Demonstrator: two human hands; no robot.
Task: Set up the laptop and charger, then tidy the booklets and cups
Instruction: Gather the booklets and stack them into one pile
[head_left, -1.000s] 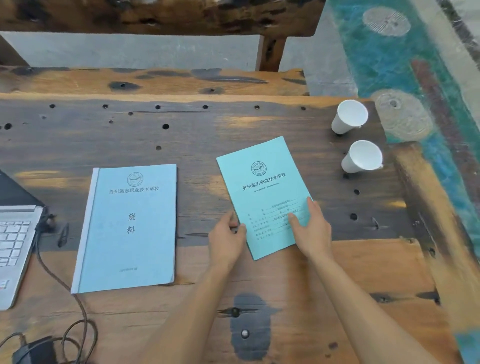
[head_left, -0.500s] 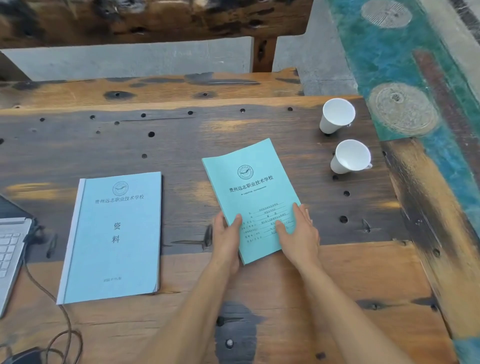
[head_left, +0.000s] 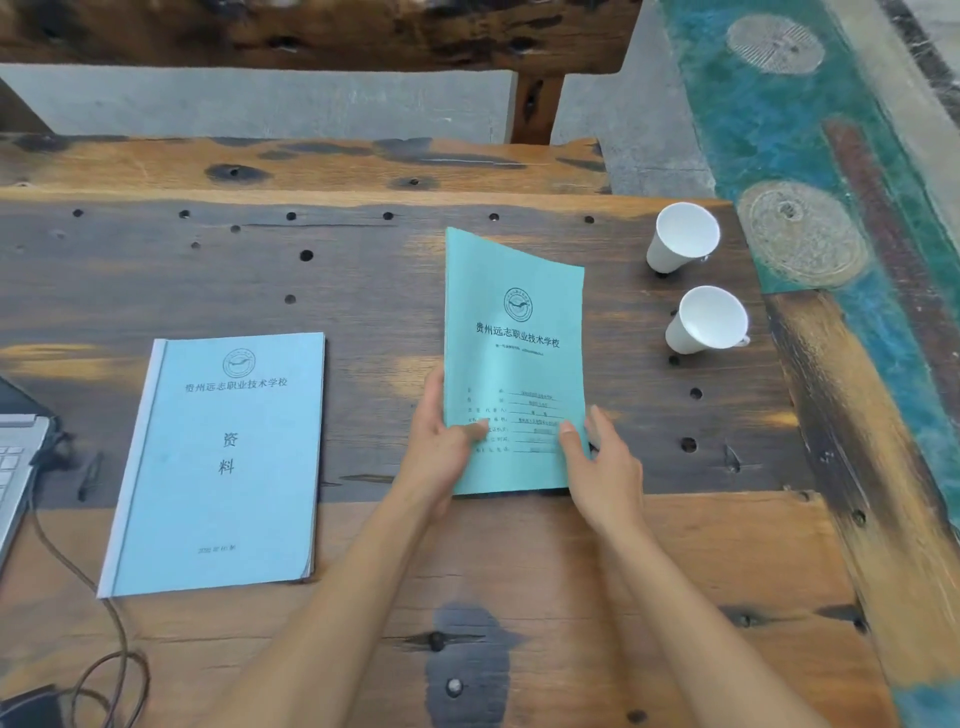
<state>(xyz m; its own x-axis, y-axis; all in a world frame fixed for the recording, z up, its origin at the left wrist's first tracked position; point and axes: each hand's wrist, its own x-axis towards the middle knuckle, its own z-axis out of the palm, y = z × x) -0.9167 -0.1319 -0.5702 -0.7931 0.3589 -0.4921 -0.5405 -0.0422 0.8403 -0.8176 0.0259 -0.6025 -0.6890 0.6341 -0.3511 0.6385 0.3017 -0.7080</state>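
Observation:
A teal booklet (head_left: 514, 338) is lifted off the wooden table (head_left: 571, 571), its far end raised. My left hand (head_left: 441, 447) grips its lower left edge with the thumb on the cover. My right hand (head_left: 602, 467) holds the lower right corner, thumb on the cover and fingers behind. A light-blue booklet (head_left: 218, 462) lies flat to the left. Two white paper cups (head_left: 680, 244) (head_left: 706, 319) lie tipped over at the right. A silver laptop (head_left: 15, 467) shows at the left edge, and a dark charger brick (head_left: 31, 709) sits at the bottom left with its cable (head_left: 98, 597).
The table's right edge runs just past the cups, with a teal patterned floor (head_left: 779, 119) beyond. A wooden bench (head_left: 311, 31) stands behind the table.
Both hands have picked the teal booklet up from the table and turned it straighter, its far end now raised. The view has shifted slightly.

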